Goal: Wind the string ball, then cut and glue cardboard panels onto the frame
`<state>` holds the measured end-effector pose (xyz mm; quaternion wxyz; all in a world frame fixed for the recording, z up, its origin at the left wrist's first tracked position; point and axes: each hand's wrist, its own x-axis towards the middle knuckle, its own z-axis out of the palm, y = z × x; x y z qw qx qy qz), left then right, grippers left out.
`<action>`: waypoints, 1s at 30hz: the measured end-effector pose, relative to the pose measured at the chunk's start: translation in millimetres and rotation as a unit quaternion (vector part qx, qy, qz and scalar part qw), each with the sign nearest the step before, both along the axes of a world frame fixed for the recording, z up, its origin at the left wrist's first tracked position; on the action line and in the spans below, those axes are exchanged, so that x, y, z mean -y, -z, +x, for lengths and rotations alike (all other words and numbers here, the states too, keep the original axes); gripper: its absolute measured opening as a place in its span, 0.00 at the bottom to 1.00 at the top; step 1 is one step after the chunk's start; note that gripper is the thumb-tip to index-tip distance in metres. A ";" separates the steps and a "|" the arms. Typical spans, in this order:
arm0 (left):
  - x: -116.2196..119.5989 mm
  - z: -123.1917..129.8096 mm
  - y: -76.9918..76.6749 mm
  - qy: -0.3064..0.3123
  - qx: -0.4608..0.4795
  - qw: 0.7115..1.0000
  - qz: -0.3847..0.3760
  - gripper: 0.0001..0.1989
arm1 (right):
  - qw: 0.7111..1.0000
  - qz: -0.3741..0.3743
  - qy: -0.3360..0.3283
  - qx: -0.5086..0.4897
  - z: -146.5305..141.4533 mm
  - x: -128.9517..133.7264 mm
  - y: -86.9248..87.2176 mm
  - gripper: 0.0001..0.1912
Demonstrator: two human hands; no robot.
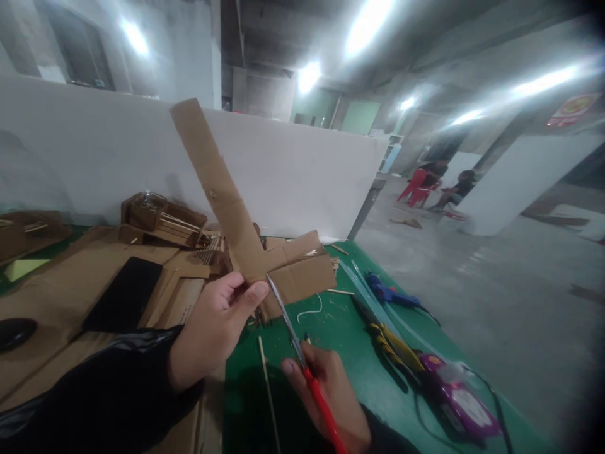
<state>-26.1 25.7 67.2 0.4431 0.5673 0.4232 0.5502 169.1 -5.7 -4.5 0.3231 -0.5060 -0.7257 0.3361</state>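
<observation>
My left hand (220,321) pinches a bent strip of brown cardboard (231,205) between thumb and fingers. The strip's long arm slants up to the left, and a shorter arm reaches right. My right hand (326,384) is wrapped round the red handles of a pair of scissors (288,321). The blade tips meet the cardboard near its corner, just right of my left thumb. Another flat cardboard piece (302,280) shows beneath the short arm; whether it is joined to the strip I cannot tell.
Right on the green table (345,353) lie yellow-and-black pliers (394,347), a blue glue gun (394,295), clear glue sticks (362,287) and a purple-and-white device (460,400). Leftward are a black phone-like slab (123,295) and a cardboard box with sticks (163,217). A white panel (293,170) stands behind. People sit far right.
</observation>
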 end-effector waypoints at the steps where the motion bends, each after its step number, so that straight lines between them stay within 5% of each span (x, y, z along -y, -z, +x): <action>1: 0.8 0.0 -0.9 0.012 -0.005 1.000 -0.006 0.12 | 1.000 0.002 0.000 0.001 0.4 0.2 0.4 0.25; 30: 2.2 -1.2 -3.3 0.046 0.015 0.999 -0.008 0.18 | 0.997 0.033 -0.065 -0.011 2.5 -0.6 1.5 0.24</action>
